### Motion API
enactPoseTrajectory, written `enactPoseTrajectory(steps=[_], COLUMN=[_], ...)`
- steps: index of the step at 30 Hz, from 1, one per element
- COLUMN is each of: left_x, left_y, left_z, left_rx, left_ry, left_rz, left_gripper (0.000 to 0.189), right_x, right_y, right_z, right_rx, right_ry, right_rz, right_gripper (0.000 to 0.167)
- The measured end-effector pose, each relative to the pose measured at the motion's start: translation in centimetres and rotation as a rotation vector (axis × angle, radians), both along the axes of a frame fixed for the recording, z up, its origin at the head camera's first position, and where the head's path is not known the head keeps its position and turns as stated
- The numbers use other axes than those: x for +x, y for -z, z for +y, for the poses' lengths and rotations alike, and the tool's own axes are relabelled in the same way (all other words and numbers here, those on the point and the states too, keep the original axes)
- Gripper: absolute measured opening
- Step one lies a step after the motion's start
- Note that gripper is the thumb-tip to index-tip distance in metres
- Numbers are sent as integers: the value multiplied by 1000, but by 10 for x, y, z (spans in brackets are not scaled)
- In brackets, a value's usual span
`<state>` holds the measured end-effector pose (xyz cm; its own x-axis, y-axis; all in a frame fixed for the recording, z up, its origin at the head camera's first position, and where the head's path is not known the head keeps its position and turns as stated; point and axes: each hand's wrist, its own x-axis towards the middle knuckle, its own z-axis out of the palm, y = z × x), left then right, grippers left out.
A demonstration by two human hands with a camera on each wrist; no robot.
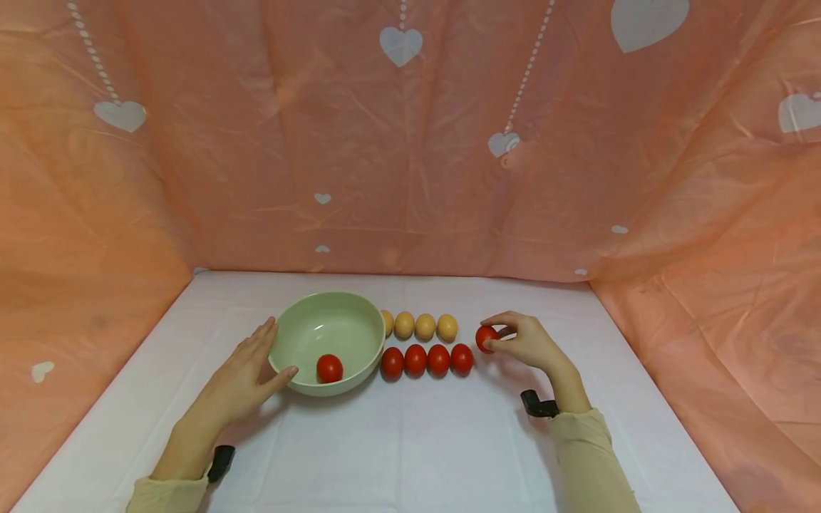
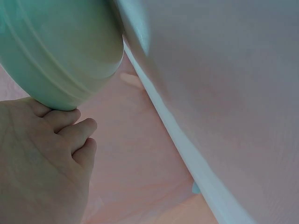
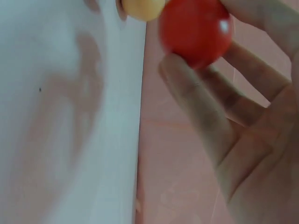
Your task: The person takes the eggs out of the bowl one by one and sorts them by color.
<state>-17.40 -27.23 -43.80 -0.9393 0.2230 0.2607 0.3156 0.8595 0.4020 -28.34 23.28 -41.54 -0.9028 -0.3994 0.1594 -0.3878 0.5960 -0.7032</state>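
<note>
My right hand (image 1: 522, 343) pinches a small glossy red tomato (image 1: 486, 338) between thumb and fingertips, just right of the rows. In the right wrist view the held tomato (image 3: 195, 30) shows close up, with a shadow on the white cloth. A light green bowl (image 1: 298, 335) stands left of centre, and one red tomato (image 1: 329, 368) lies inside it. Against the bowl's left side rests my left hand (image 1: 237, 381), fingers extended and thumb at the near rim. The left wrist view shows its fingers along the bowl's outer wall (image 2: 65, 60).
Right of the bowl, several red tomatoes (image 1: 439, 360) form a row. Behind them runs a row of several yellow egg-shaped pieces (image 1: 425, 326), the leftmost partly hidden by the bowl. A white cloth (image 1: 410, 449) covers the table, and peach curtains (image 1: 410, 178) with hearts enclose three sides.
</note>
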Motion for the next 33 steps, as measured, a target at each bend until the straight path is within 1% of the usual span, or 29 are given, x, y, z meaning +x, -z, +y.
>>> enactPoseTrajectory(steps=[8,11,14,22,28,33], left_x=[0,0,0,0,0,0], left_y=[2,2,2,1,1,3], left_z=[-1,-1,-1,0,-1,-1], left_rx=[-1,-2,-3,-3,-1,3], left_ry=[7,13,13,5,2,5], left_rz=[18,29,39,13,5,14], left_gripper=[94,93,92,94,94,94], right_x=[-1,-1,-1,-2,-2,0], right_y=[6,7,8,12,12,11], right_z=[3,2,1,-1,-2,-3], right_rx=[67,71,70,71,71,75], right_ry=[14,3,-6,-12,-17,-10], right_rz=[-139,-169,-185,-217,-204,-204], right_gripper=[36,36,36,36,36,34])
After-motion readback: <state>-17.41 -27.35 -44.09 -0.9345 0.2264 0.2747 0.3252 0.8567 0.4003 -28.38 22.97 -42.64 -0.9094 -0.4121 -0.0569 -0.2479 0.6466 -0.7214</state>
